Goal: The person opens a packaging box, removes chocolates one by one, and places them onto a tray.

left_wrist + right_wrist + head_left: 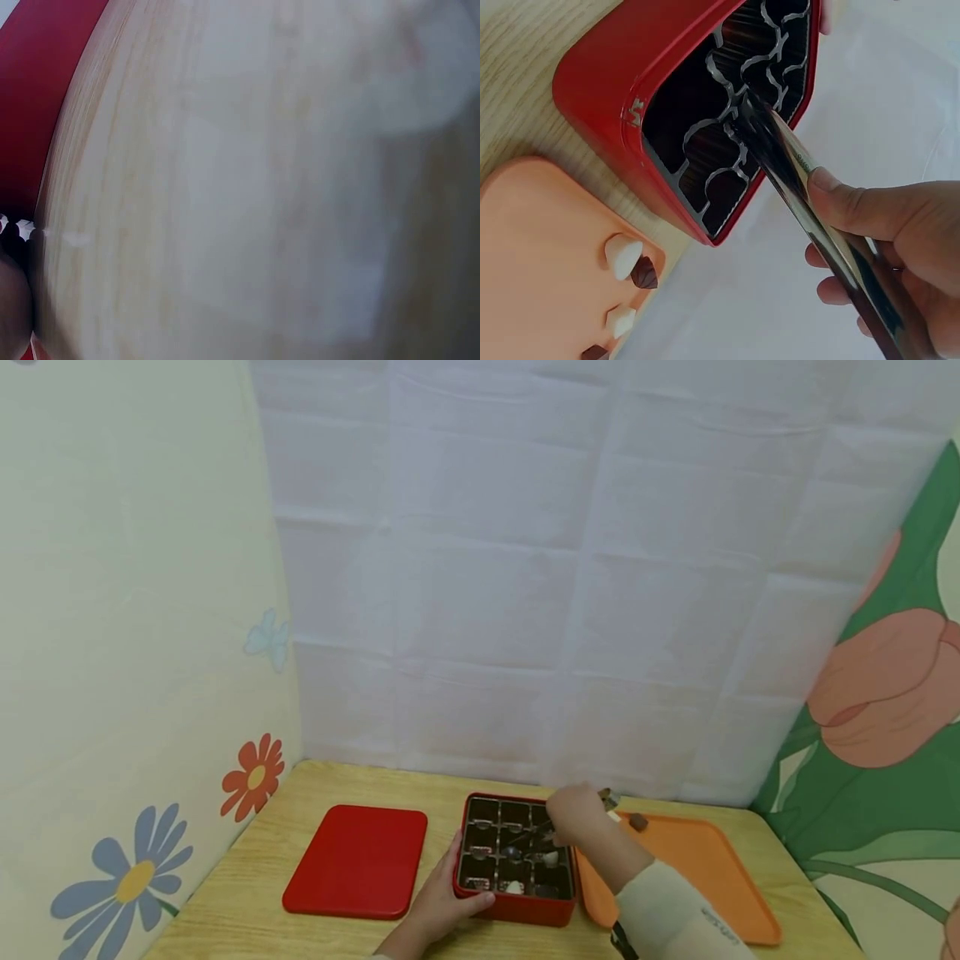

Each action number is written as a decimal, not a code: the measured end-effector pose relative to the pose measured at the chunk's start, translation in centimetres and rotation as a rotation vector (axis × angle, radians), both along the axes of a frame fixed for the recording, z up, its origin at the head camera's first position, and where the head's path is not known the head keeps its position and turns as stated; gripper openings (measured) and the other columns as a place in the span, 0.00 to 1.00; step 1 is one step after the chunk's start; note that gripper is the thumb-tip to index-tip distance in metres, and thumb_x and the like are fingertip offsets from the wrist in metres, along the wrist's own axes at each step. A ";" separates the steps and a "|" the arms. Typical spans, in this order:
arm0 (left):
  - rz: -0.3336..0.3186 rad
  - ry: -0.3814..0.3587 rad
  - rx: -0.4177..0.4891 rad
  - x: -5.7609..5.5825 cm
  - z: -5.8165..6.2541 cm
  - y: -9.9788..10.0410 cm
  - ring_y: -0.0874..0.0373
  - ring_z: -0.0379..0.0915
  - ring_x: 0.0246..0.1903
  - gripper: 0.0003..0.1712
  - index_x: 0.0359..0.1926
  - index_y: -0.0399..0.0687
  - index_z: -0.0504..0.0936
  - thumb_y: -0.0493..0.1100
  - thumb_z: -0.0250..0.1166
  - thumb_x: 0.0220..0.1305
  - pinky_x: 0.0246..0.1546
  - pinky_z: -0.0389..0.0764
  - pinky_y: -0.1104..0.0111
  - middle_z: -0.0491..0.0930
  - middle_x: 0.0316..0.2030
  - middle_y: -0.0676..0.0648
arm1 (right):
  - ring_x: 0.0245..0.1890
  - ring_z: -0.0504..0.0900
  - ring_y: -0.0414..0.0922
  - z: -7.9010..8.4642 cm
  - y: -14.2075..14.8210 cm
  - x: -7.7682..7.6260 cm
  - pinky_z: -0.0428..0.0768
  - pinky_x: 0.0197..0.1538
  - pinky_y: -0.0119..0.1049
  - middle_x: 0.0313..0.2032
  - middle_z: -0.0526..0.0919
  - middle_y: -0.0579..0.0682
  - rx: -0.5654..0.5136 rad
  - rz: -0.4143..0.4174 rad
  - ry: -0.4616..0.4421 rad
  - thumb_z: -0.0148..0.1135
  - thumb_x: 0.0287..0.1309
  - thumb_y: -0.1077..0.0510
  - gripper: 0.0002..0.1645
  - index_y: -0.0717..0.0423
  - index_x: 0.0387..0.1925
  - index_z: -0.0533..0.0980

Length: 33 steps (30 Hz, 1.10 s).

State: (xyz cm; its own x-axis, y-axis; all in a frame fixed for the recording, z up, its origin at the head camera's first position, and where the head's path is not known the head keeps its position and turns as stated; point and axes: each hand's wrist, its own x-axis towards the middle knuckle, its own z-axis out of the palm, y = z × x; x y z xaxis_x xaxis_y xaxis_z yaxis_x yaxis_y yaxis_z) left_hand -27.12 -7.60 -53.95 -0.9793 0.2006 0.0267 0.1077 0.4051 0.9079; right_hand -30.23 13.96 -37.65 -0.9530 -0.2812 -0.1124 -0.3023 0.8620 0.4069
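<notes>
A red tin [517,910] holds a dark divider with square compartments. White chocolates [514,887] and dark ones lie in some front and middle compartments. My left hand [442,897] grips the tin's near left corner, thumb at the front and fingers along the left side. Above the tin's right side, my right hand [581,817] holds metal tongs [802,195], thumb on one side and fingers round the other. The tongs' tips reach down into the divider. Whether a chocolate is between the tips is hidden.
An orange tray [697,860] lies right of the tin, under my right forearm. White chocolates [622,255] and dark chocolates [644,273] sit near its far edge. A red lid [360,860] lies flat to the left. A pale cloth wall [450,610] stands behind the table.
</notes>
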 end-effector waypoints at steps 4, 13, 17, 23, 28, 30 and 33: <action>0.009 0.004 -0.003 -0.2 -0.3 0.0 0.30 0.55 0.69 0.67 0.79 0.52 0.42 0.61 0.76 0.49 0.59 0.66 0.34 0.55 0.73 0.32 | 0.32 0.81 0.45 0.0 -0.1 0.2 0.80 0.53 0.46 0.26 0.83 0.45 0.008 0.008 0.008 0.76 0.48 0.44 0.17 0.51 0.23 0.81; 0.000 0.025 0.002 -0.2 -0.5 0.0 0.30 0.55 0.69 0.67 0.79 0.51 0.43 0.60 0.76 0.49 0.60 0.66 0.35 0.56 0.73 0.32 | 0.23 0.77 0.40 -0.6 0.6 0.6 0.82 0.38 0.38 0.20 0.79 0.42 -0.078 0.029 0.030 0.75 0.50 0.46 0.19 0.50 0.17 0.76; -0.002 0.031 -0.004 -0.2 -0.5 0.0 0.30 0.54 0.70 0.66 0.79 0.50 0.43 0.59 0.76 0.49 0.60 0.65 0.35 0.56 0.73 0.32 | 0.19 0.72 0.38 -0.8 1.3 0.9 0.80 0.31 0.37 0.16 0.75 0.42 -0.143 0.036 0.037 0.75 0.49 0.47 0.22 0.49 0.14 0.73; -0.006 0.007 -0.004 -0.3 -0.5 -0.1 0.28 0.53 0.69 0.66 0.79 0.51 0.42 0.59 0.75 0.50 0.59 0.66 0.33 0.53 0.74 0.31 | 0.17 0.70 0.37 -0.9 1.8 1.2 0.76 0.26 0.35 0.16 0.74 0.41 -0.191 0.045 0.053 0.75 0.49 0.47 0.21 0.49 0.13 0.74; -0.014 0.015 0.008 -0.4 -0.7 -0.2 0.29 0.54 0.69 0.66 0.79 0.50 0.42 0.58 0.75 0.50 0.59 0.66 0.34 0.53 0.74 0.31 | 0.18 0.69 0.37 -1.4 2.5 1.0 0.73 0.26 0.35 0.16 0.75 0.41 -0.242 0.046 0.041 0.75 0.49 0.48 0.19 0.48 0.15 0.75; -0.017 0.019 0.013 -0.4 -0.7 -0.2 0.29 0.54 0.69 0.66 0.79 0.49 0.42 0.58 0.75 0.51 0.59 0.66 0.34 0.54 0.73 0.32 | 0.17 0.67 0.37 -1.5 2.9 1.1 0.71 0.27 0.36 0.15 0.74 0.40 -0.279 0.044 0.038 0.75 0.49 0.49 0.19 0.48 0.13 0.75; -0.019 0.021 0.016 -0.4 -0.8 -0.2 0.29 0.54 0.70 0.66 0.79 0.49 0.42 0.58 0.75 0.50 0.59 0.66 0.34 0.53 0.74 0.32 | 0.17 0.66 0.39 -1.6 3.6 1.2 0.69 0.27 0.37 0.14 0.72 0.40 -0.341 0.041 0.038 0.75 0.47 0.51 0.20 0.48 0.12 0.74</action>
